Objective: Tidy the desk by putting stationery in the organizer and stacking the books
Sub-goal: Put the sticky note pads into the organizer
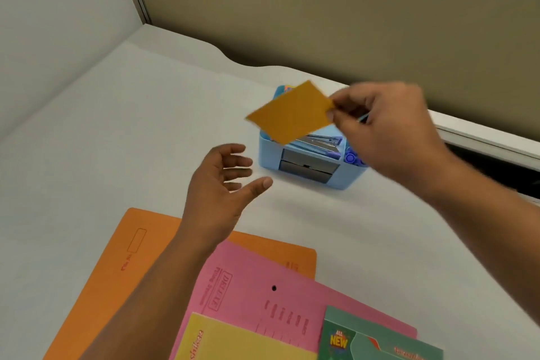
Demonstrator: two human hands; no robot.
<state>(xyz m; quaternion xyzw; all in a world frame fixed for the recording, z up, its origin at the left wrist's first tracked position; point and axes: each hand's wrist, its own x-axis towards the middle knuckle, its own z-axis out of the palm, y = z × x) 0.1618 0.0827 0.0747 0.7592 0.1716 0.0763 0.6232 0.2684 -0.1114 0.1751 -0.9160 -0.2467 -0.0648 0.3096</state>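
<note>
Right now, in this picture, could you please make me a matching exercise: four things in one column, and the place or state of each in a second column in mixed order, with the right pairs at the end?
Things
1. yellow card
2. stapler
3. pink folder
4. left hand

Place or state
A. lies on the orange folder
B. open, holds nothing
C. pinched by the right hand
D. inside the blue organizer

Right pairs: 1-C, 2-D, 3-A, 4-B.
</note>
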